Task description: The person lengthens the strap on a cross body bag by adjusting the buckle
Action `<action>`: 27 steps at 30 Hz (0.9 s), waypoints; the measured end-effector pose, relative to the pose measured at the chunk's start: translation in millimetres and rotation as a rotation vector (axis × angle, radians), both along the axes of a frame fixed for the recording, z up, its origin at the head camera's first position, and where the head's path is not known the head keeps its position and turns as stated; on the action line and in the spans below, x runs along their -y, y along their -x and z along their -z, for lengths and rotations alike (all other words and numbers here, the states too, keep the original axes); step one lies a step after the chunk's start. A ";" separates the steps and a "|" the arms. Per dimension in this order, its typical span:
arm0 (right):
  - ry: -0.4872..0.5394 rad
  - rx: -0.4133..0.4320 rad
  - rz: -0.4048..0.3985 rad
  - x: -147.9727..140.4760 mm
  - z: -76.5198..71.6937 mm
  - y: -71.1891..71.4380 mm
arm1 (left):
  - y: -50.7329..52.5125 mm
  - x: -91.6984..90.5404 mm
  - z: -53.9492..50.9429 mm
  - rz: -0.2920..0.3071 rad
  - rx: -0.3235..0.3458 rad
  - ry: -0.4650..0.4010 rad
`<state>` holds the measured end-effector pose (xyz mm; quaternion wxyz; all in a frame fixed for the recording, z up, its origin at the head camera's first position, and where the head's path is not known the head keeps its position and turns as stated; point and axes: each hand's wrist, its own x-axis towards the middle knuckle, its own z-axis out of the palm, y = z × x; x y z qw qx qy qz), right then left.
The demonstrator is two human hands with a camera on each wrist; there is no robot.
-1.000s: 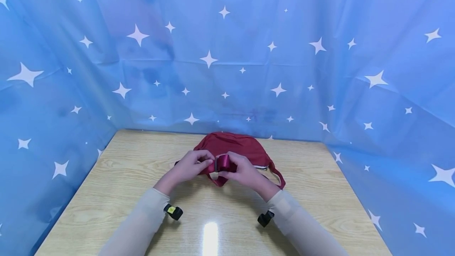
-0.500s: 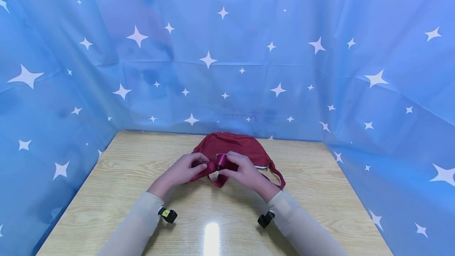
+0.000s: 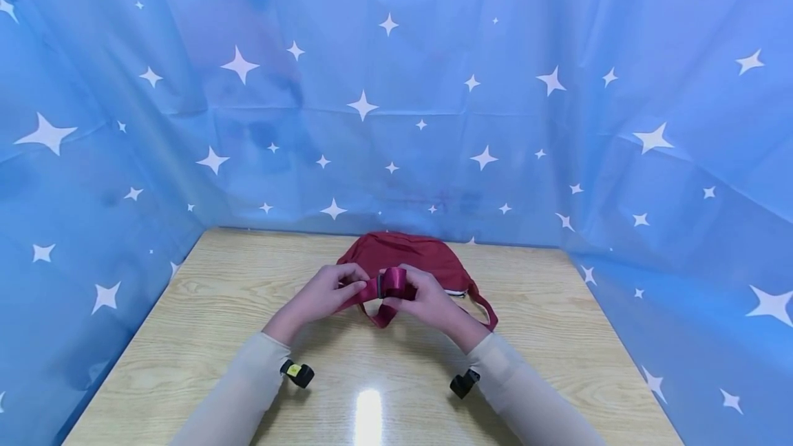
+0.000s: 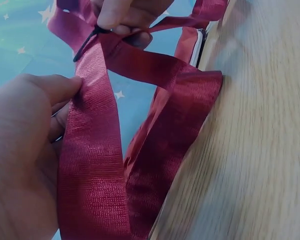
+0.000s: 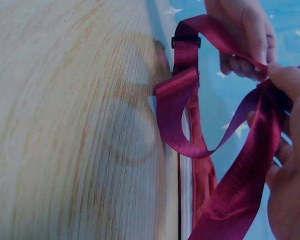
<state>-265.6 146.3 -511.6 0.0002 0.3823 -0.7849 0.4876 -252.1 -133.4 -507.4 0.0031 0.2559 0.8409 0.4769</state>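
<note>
A dark red fabric bag (image 3: 405, 253) lies at the far side of the table, its long webbing strap (image 4: 92, 165) lifted in front of it. My left hand (image 3: 325, 292) pinches the strap's edge between thumb and fingers, left of a thin black slider buckle (image 3: 380, 286). On the other side of that slider, my right hand (image 3: 424, 300) grips the strap, where it bends into a shiny loop (image 3: 394, 282). In the right wrist view, my right thumb (image 5: 292, 82) presses on the webbing beside the slider, which is mostly hidden there. A second black slider (image 5: 186, 42) sits further along the strap.
The wood-grain table (image 3: 217, 308) extends around the bag on both sides. A blue curtain with white stars (image 3: 396, 88) hangs close behind its back edge. A strap loop (image 3: 486, 308) lies on the table at the bag's right, near a white-edged zip (image 3: 455, 292).
My left hand first shifted left along the strap, away from the slider, then came slightly back right. The slider and loop turned briefly and turned back. The bag stayed in place.
</note>
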 end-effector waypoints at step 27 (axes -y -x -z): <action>-0.093 0.097 0.077 6.2 -1.3 2.8 | 0.1 -10.6 6.6 -0.026 -0.008 0.025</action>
